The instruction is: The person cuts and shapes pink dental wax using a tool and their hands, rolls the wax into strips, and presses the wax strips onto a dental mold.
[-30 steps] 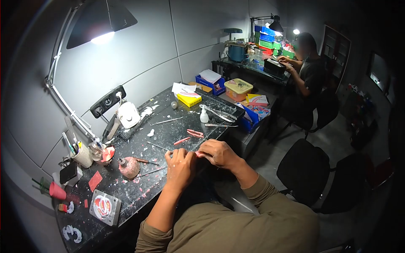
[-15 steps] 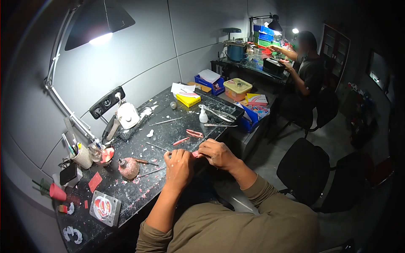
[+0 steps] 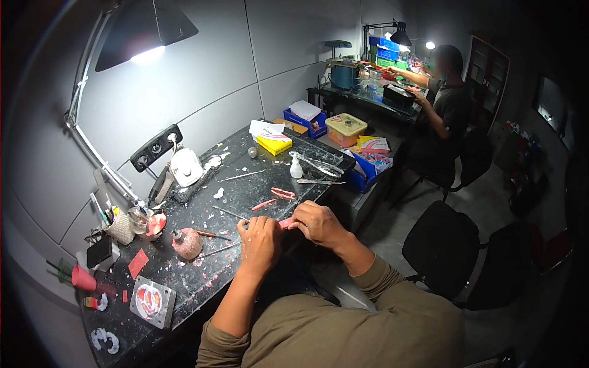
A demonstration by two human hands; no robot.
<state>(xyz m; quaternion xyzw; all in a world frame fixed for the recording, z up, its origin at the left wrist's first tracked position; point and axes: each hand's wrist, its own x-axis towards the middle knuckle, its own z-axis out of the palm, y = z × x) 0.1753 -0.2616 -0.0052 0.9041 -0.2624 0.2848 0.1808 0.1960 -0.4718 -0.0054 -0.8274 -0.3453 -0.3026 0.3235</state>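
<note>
A strip of pink wax [image 3: 286,224] is stretched between my hands at the bench's front edge. My left hand [image 3: 260,239] has its fingers closed at the strip's left end. The other end is pinched by my right hand [image 3: 318,223], whose fingers cover part of it. Just beyond lie a loose pink strip [image 3: 264,205] and a folded pink piece [image 3: 283,194]. A thin metal tool [image 3: 229,213] rests close to my left hand, and a wooden-handled tool [image 3: 211,234] lies further left.
Left on the bench [image 3: 202,214] are a pink-spattered burner bottle [image 3: 186,244], a metal flask half [image 3: 152,302], a pink sheet [image 3: 138,264] and white dental casts [image 3: 105,341]. Further back are a white dropper bottle [image 3: 296,165] and a yellow box [image 3: 274,144]. Another person [image 3: 451,98] sits behind.
My right hand has shifted slightly, and a little more of the pink strip shows between my hands. The other person's reaching arm has moved slightly.
</note>
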